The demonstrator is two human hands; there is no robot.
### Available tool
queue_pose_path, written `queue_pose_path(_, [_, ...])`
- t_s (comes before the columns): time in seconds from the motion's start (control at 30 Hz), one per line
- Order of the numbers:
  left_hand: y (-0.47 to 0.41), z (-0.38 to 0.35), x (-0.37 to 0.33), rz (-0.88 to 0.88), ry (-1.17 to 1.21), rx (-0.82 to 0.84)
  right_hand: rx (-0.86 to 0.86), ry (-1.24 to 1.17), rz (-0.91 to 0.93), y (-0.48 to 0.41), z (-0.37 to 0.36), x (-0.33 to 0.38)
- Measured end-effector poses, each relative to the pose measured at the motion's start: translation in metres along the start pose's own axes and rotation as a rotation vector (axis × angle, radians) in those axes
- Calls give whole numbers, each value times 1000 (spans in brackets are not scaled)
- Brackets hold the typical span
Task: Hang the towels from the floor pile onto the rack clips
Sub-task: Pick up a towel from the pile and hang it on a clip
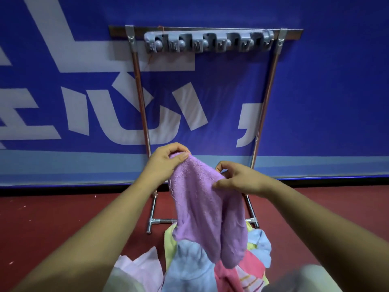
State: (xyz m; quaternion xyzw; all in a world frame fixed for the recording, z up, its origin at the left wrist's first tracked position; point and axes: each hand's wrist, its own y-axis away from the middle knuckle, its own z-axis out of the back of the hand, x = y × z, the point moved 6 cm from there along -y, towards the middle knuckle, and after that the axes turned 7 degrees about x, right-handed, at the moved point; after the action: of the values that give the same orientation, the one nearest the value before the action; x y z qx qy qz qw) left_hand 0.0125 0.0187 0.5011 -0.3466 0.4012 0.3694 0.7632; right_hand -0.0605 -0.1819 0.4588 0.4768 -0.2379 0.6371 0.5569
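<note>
On the lift to the tall chrome tube rack [141, 98], the fluffy lilac terry towel [202, 207], dangling bunched and doubled over the pastel floor pile [189, 266], could slip. Your left hand [166, 165] pinches its top corner, your right hand [242, 180] a lower fold. A thick wad may jam the small grey plastic clips [208, 43].

lilac towel [202, 203], grey clips [208, 43], blue banner [315, 91] white-lettered, red floor [52, 211]

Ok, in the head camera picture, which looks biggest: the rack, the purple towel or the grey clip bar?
1. The rack, biggest by far.
2. The purple towel.
3. The grey clip bar: wider than the towel but thin. It is farther from the camera, so places two and three are unsure.
</note>
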Motion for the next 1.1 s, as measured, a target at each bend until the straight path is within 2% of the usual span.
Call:
queue_pose_path(0.07, [2,5,-4,7,4,-20,23,111,-43,1,3,-2])
queue_pose_path(0.17, [5,15,-5,24,13,-74,26,454,-141,5,14,-9])
queue_pose_path(0.23, [6,22,-2,57,1,-106,8,546,-189,8,21,-14])
queue_pose_path(0.3, [7,26,5,105,-16,-118,-89,421,-140,13,31,-10])
queue_pose_path(0.37, [9,27,13,172,-10,-104,-208,155,-21,20,39,4])
queue_pose_path(0.43, [13,24,18,221,19,-51,-225,-24,80,28,38,26])
queue_pose_path(0.57, [22,-1,5,207,91,153,-137,-45,192,29,28,70])
queue_pose_path(0.63, [21,-16,-11,146,121,262,-127,-14,208,26,24,85])
queue_pose_path(0.73, [17,-25,-33,23,123,313,-116,36,212,22,21,95])
queue_pose_path(0.83, [9,-18,-42,-38,82,222,-124,167,193,23,24,92])
queue_pose_path(0.9, [5,-7,-45,-31,187,89,-118,398,141,24,24,81])
queue_pose_path(0.97, [1,5,-42,-1,285,-21,-95,515,62,25,26,64])
queue_pose_path(1.03, [0,15,-35,29,312,-85,-88,441,-13,30,35,45])
queue_pose_path(1.1, [1,23,-26,52,320,-135,-151,224,-38,37,48,31])
